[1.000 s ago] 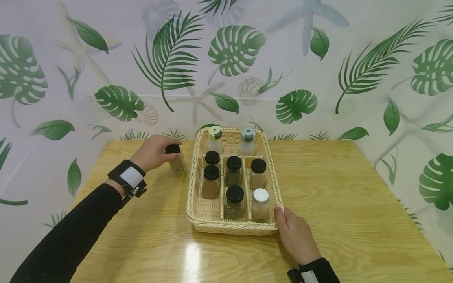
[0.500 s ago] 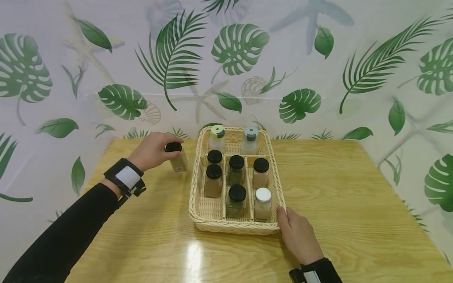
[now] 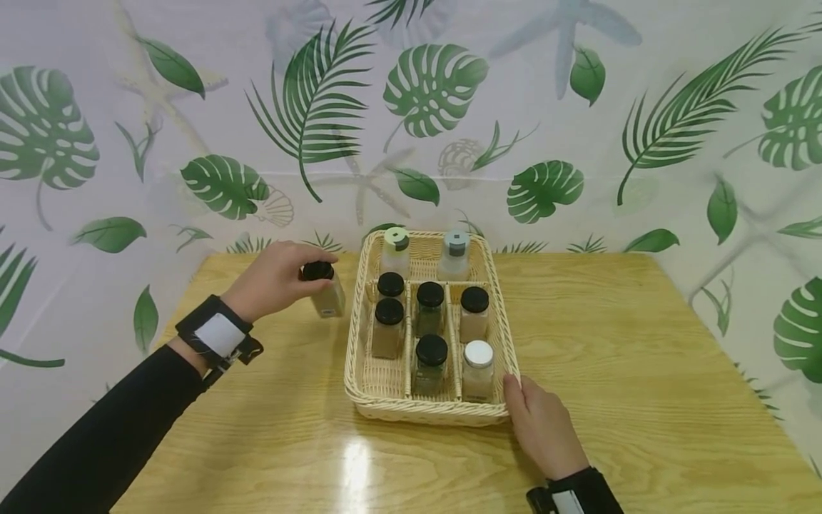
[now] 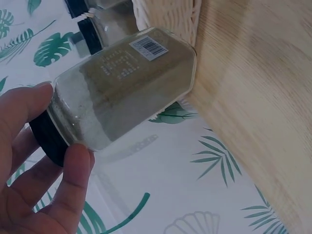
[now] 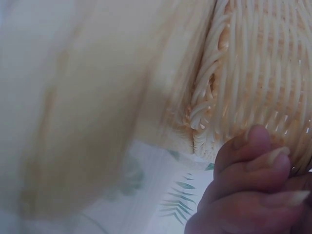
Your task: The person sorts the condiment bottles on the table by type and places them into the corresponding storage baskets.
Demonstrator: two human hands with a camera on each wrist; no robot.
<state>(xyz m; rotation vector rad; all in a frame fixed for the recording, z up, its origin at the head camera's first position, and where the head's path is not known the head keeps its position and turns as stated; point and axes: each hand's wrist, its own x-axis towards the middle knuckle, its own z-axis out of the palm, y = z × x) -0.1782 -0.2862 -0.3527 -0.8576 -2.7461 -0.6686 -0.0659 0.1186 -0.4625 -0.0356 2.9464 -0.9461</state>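
My left hand (image 3: pixel 279 278) pinches a clear spice jar (image 4: pixel 131 83) of brownish powder by its black lid (image 4: pixel 48 139), thumb and fingers on either side. The jar hangs tilted just left of the wicker basket (image 3: pixel 352 357), its barcode sticker visible near the base in the left wrist view. My right hand (image 3: pixel 546 428) holds the basket's near right corner, thumb at the rim. In the right wrist view the fingers (image 5: pixel 248 170) are bent against the woven outer wall (image 5: pixel 263 73).
Dividers split the basket into compartments. Several black-lidded jars (image 3: pixel 388 335) and one white-lidded jar (image 3: pixel 478 375) stand in the front ones. At the back are a yellow-green-topped bottle (image 3: pixel 396 253) and a blue-grey-topped one (image 3: pixel 454 257). The wooden table (image 3: pixel 591 343) meets a leaf-patterned backdrop (image 3: pixel 385 107).
Over the last half second the left hand has shifted the jar slightly right, nearer the basket, and the left wrist has swung a little outward. The right hand keeps its hold on the basket corner.
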